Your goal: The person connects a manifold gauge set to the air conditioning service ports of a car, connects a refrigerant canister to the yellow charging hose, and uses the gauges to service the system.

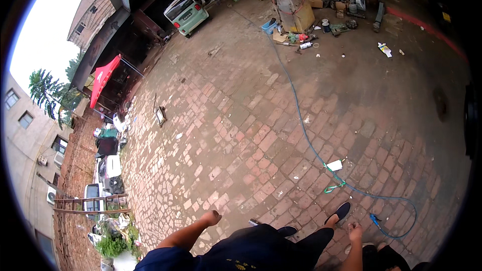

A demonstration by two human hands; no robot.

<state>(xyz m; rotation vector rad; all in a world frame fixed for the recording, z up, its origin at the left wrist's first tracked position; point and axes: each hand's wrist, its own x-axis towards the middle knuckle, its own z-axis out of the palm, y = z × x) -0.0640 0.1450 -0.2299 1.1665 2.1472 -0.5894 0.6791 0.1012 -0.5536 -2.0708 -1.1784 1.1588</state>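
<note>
Brick paving (241, 145) under left hand (213, 218); yellow print (240, 266) on shirt (246, 246)

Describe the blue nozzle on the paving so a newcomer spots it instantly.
From the boxy yellowish unit at the top, follow the long blue hose across the paving to the lower right, where it curls back. At its end lies the nozzle. Its vivid blue separates it from the white piece and green loop farther up the line.

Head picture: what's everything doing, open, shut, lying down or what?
Left hand, curled shut
Right hand, bent, can't tell if shut
Blue hose, laid out, curved at one end
Blue nozzle, lying on the ground
Pale green car, back shut
Red canopy, put up
</note>
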